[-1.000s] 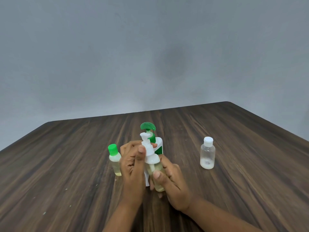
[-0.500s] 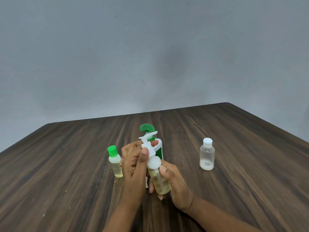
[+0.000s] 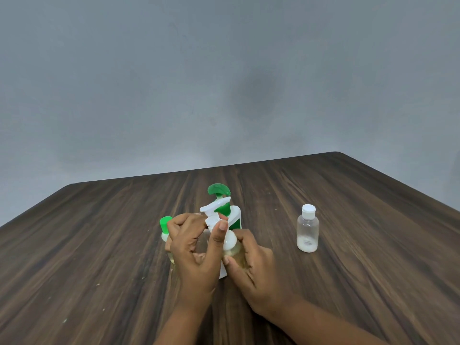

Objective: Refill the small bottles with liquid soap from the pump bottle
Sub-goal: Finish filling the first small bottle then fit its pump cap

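Note:
A small clear bottle of yellowish liquid with a white pump top (image 3: 230, 245) is held above the table in both hands. My right hand (image 3: 251, 267) grips its body. My left hand (image 3: 194, 247) pinches the white pump neck, thumb on its front. Behind them stands the large white pump bottle (image 3: 235, 217) with a green pump head, mostly hidden by my hands. A small green-capped bottle (image 3: 165, 229) stands just left of my left hand, its lower part hidden. A small clear bottle with a white cap (image 3: 308, 229) stands apart on the right, holding a little whitish liquid.
The dark wooden table (image 3: 99, 245) reaches a grey wall at the back. Its far edge and right edge are in view. A few pale specks lie on the wood at the left front.
The white pump top has tilted over to the right and my left thumb has risen along its neck. My right hand has shifted slightly lower on the bottle's body.

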